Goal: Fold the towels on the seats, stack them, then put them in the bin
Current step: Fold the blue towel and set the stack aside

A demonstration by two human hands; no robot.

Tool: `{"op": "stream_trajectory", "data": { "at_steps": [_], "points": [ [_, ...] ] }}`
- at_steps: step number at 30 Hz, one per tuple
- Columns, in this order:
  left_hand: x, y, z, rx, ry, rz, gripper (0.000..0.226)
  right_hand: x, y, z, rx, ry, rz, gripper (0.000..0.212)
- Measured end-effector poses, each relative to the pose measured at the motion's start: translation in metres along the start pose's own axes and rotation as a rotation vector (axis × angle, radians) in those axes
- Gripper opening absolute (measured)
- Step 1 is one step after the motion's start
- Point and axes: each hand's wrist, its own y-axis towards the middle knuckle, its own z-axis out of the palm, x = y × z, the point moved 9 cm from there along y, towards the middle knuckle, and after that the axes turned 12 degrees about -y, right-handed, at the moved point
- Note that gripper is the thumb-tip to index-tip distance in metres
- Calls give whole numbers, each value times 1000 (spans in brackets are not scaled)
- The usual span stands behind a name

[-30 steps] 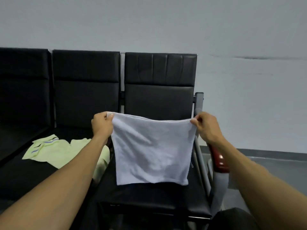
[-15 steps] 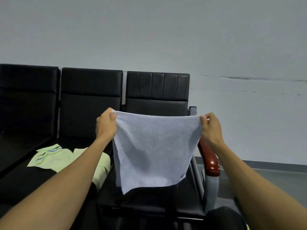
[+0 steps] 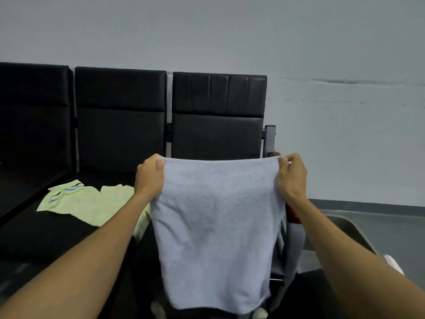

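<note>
Lowered, white towel (image 3: 216,226) hangs between left hand (image 3: 149,178) and right hand (image 3: 292,178) (corners pinched).

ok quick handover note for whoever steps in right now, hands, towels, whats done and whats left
Left hand and right hand each pinch a top corner of the white towel, which hangs spread out above the right seat.
Green towel lies crumpled and unfolded on the middle seat.
Done: nothing folded or stacked in view.
Left: fold both, stack them, put them in the bin at right.
</note>
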Motion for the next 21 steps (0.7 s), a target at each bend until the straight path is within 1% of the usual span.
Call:
{"op": "stream_trajectory", "data": {
  "at_steps": [7,10,13,15,18,20,21],
  "points": [
    [107,0,58,79,143,-170,27,-88,-1,84,120,-205,59,18],
    [144,-1,80,89,142,-251,27,-121,-1,115,154,-233,122,17],
    [168,0,95,64,99,-318,29,-147,0,142,188,-192,197,17],
    [179,-1,107,55,89,-357,35,-164,-1,158,227,-178,243,17],
    [190,-1,124,43,98,-417,42,-184,-2,178,283,-178,257,19],
    [188,3,135,67,119,-406,39,-187,-2,189,323,-171,277,20],
    [186,7,142,89,128,-394,33,-188,-2,195,336,-166,285,20]
  ]
}}
